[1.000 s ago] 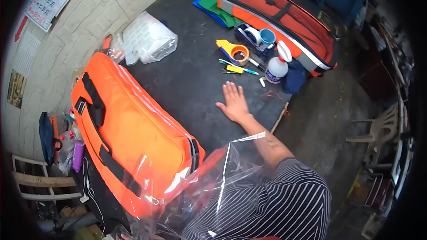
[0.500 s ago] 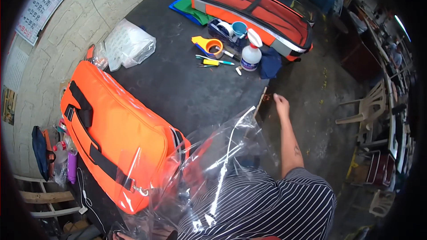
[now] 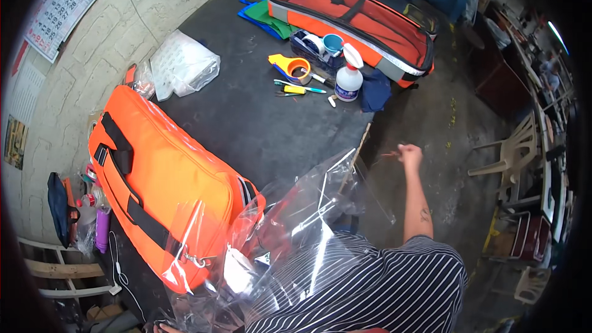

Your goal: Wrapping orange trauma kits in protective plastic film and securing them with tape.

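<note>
A large clear plastic bag (image 3: 320, 222) spreads over my lap and over the near end of an orange bag (image 3: 179, 179) with black straps. My left hand (image 3: 163, 328) barely shows at the bottom edge, its fingers closed where the plastic gathers. Off the table's right edge, my right hand (image 3: 411, 155) is held out above the floor with its fingers curled together. Something thin and brownish shows beside those fingertips, too small to name. The orange bag lies on the dark table (image 3: 265, 129), its metal clip (image 3: 198, 261) under the plastic.
A second orange case with a mesh lid (image 3: 351, 15) sits at the far end. Before it stand a spray bottle (image 3: 349, 80), an orange tape dispenser (image 3: 290, 66) and several pens. A white plastic package (image 3: 184, 65) lies by the wall. At right is a plastic chair (image 3: 512, 148).
My right hand has moved right and slightly nearer, away from the table edge. The clear plastic has shifted and creased differently. My left hand has dropped a little lower in the picture.
</note>
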The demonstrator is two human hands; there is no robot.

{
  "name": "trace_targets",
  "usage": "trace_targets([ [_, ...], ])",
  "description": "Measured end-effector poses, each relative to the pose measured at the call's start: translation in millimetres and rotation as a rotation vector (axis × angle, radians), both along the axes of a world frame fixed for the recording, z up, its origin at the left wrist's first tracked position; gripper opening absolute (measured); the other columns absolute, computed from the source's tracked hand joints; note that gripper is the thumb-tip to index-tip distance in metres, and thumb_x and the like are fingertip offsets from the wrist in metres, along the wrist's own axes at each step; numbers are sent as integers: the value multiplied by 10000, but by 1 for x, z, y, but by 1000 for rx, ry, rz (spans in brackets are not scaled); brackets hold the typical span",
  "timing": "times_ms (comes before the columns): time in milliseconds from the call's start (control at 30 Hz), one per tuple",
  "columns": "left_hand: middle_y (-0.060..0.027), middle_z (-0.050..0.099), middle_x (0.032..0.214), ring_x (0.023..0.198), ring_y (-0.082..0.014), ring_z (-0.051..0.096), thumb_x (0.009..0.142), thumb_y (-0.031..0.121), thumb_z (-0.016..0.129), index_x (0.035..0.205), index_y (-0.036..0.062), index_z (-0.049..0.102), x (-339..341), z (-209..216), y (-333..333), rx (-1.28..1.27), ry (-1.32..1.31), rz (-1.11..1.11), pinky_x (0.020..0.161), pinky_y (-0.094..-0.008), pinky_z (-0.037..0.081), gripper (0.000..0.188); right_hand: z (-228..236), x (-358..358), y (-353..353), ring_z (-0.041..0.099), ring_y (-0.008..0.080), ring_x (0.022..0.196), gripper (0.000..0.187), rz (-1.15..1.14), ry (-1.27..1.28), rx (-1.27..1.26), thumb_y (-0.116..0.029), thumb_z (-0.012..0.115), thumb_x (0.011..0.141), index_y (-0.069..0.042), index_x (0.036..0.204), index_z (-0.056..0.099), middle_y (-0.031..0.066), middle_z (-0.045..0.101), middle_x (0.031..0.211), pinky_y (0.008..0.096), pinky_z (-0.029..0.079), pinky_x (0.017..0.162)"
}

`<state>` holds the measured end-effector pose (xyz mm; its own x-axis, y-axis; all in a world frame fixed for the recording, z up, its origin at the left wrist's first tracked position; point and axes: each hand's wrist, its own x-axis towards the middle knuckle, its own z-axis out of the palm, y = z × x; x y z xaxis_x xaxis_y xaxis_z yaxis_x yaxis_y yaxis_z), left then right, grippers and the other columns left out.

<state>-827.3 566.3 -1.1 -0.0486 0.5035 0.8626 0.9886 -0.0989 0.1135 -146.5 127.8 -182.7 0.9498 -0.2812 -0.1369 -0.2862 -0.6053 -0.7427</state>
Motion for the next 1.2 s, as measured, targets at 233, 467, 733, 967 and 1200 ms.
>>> trace_targets([
  [233, -162, 645, 730, 663, -341, 614, 784, 343, 678, 817, 55, 689, 31, 12, -25, -73, -49, 43, 605, -451, 485, 290, 11, -6, -41, -74, 497, 1372, 1178, 38, 736, -710, -268, 793, 653, -314, 1477, -48, 159, -126, 1536, 744, 33, 995],
  [467, -168, 638, 732, 650, -341, 602, 800, 364, 667, 821, 34, 682, 49, 12, -9, -66, -37, -31, 613, -437, 487, 331, 15, 59, 125, 639, 366, 833, 643, -1, -242, 32, -507, 776, 641, 73, 883, 636, 254, 648, 867, 424, 492, 737],
  [733, -161, 628, 713, 635, -325, 600, 830, 421, 650, 806, 18, 668, 30, 8, -14, 43, 1, -61, 589, -428, 489, 404, -13, 62, 116, 594, 175, 491, 207, -9, -217, 339, -191, 728, 745, -46, 659, 608, 63, 623, 589, 333, 500, 538],
  [967, -146, 635, 718, 638, -305, 616, 787, 321, 693, 818, 44, 676, 28, 9, -10, 18, -35, 21, 581, -422, 493, 279, -44, 9, -34, 541, 364, 1139, 651, -200, 401, -423, -281, 709, 747, -191, 1328, 431, 140, 589, 1205, 621, 347, 932],
  [1200, -168, 668, 786, 709, -319, 648, 810, 257, 671, 851, 22, 691, 61, 24, -15, -106, -116, -50, 652, -411, 522, 240, 71, 26, 134, 582, 322, 846, 151, 482, -783, -133, -61, 603, 779, -82, 920, 652, 125, 592, 836, 416, 464, 731],
])
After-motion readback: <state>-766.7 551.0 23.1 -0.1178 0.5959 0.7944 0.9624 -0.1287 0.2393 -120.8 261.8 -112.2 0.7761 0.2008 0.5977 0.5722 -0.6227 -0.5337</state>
